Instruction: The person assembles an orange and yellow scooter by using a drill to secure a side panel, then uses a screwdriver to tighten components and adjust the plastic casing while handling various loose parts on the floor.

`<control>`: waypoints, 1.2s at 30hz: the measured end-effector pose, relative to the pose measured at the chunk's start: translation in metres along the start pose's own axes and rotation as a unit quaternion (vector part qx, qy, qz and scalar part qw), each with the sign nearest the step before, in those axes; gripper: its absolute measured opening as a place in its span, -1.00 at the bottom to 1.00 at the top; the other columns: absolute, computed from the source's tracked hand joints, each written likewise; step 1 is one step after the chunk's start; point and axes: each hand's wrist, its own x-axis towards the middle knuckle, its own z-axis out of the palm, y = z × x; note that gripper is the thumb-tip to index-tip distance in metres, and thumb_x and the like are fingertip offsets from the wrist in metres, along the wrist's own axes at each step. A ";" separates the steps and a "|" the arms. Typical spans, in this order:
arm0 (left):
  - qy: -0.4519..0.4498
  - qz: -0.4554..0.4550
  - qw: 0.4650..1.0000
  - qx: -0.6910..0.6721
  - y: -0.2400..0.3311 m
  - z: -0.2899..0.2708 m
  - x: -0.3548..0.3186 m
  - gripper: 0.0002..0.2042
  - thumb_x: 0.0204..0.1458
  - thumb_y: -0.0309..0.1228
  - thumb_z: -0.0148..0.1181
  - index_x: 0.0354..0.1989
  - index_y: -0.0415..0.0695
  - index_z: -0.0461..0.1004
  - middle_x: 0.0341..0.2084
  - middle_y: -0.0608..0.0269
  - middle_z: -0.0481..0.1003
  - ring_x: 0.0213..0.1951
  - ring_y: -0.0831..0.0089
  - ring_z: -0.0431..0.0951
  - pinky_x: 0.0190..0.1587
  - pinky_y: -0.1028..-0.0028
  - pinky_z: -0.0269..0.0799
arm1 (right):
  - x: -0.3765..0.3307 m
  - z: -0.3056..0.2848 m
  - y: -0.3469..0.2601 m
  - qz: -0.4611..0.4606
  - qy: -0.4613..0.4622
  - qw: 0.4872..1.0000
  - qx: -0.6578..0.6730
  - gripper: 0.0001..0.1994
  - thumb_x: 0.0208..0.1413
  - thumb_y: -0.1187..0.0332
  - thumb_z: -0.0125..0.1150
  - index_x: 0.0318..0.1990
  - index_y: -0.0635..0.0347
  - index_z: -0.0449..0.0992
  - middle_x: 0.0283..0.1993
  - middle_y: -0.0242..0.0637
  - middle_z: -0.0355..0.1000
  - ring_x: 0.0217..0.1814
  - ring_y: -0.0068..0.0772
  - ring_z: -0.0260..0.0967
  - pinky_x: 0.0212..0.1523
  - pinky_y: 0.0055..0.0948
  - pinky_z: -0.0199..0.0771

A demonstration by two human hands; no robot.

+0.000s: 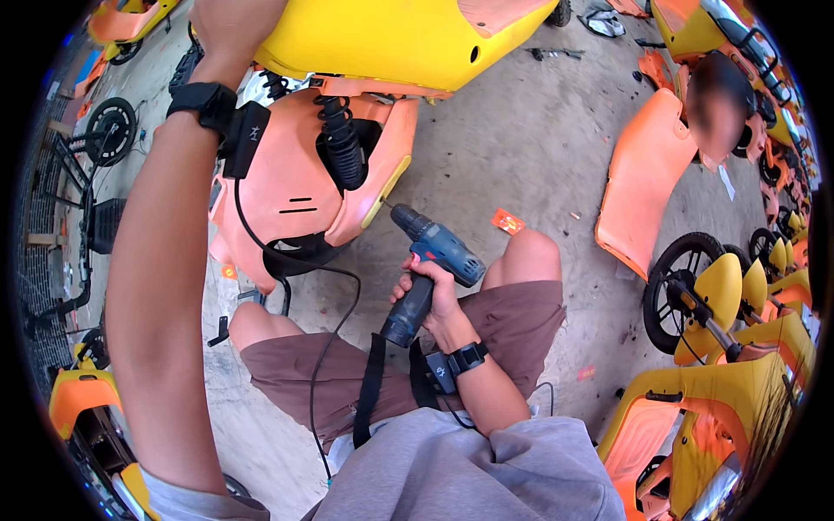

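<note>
My right hand [437, 291] is wrapped round the grip of a blue and black cordless drill [445, 252]. Its bit points up and left, close to the yellow edge of a salmon-orange scooter panel [278, 174]; whether it touches cannot be made out. Beside that panel hangs a black coil-spring shock absorber [340, 143]. My left hand [236, 30] reaches to the top of the picture, by a yellow body panel [391, 43]. Its fingers run out of view, so their hold is hidden.
A black cable [334, 271] loops from my left wrist across my lap. Right of me stands a loose orange panel [638, 182], with a person [719, 108] beyond it. Partly stripped yellow scooters [704, 391] and a wheel [682, 291] line the right side. Another wheel [111, 132] lies left.
</note>
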 end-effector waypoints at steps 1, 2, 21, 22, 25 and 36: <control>0.004 -0.002 1.000 0.001 0.001 0.000 0.000 -0.67 -0.02 -0.26 0.17 -0.17 -0.24 0.57 -0.28 -0.09 0.55 -0.21 0.02 0.55 -0.11 0.22 0.44 | 0.001 0.000 0.000 0.003 -0.003 1.000 0.004 -0.82 0.05 0.28 0.08 -0.25 0.16 0.36 -0.58 -0.25 0.33 -0.50 -0.25 0.37 -0.35 -0.20 0.46; 0.005 0.001 1.000 0.005 -0.002 -0.001 0.000 -0.67 -0.03 -0.26 0.17 -0.17 -0.24 0.57 -0.28 -0.09 0.55 -0.21 0.02 0.55 -0.11 0.22 0.45 | 0.001 -0.001 -0.001 0.006 -0.006 1.000 0.008 -0.82 0.05 0.28 0.08 -0.26 0.16 0.36 -0.58 -0.25 0.33 -0.50 -0.25 0.37 -0.35 -0.20 0.46; 0.002 -0.004 1.000 0.006 -0.005 0.004 -0.002 -0.65 -0.02 -0.23 0.18 -0.13 -0.20 0.57 -0.31 -0.07 0.54 -0.22 0.03 0.55 -0.11 0.22 0.44 | -0.002 0.004 -0.002 -0.010 0.008 0.999 -0.031 -0.75 0.04 0.27 0.10 -0.18 0.20 0.37 -0.57 -0.24 0.34 -0.50 -0.28 0.39 -0.39 -0.24 0.48; 0.001 -0.003 1.000 0.008 -0.005 0.004 -0.001 -0.66 -0.02 -0.23 0.19 -0.13 -0.20 0.58 -0.31 -0.07 0.54 -0.22 0.03 0.55 -0.11 0.22 0.44 | -0.001 0.002 -0.002 -0.004 0.010 1.000 -0.013 -0.75 0.03 0.27 0.10 -0.18 0.20 0.37 -0.57 -0.25 0.34 -0.50 -0.28 0.38 -0.39 -0.24 0.48; 0.011 0.009 1.000 0.003 0.000 0.000 -0.004 -0.65 -0.01 -0.22 0.18 -0.13 -0.20 0.58 -0.31 -0.07 0.54 -0.22 0.03 0.55 -0.11 0.23 0.45 | 0.002 -0.005 0.001 0.002 0.000 1.000 0.021 -0.75 0.02 0.27 0.09 -0.19 0.20 0.37 -0.56 -0.26 0.33 -0.50 -0.28 0.37 -0.39 -0.24 0.48; -0.002 -0.015 1.000 -0.015 -0.007 0.004 0.000 -0.63 -0.02 -0.20 0.18 -0.12 -0.20 0.58 -0.30 -0.08 0.54 -0.21 0.02 0.55 -0.11 0.22 0.45 | 0.005 -0.007 -0.009 0.034 -0.001 0.999 0.040 -0.80 0.00 0.28 0.10 -0.26 0.17 0.37 -0.57 -0.33 0.31 -0.51 -0.33 0.34 -0.38 -0.25 0.46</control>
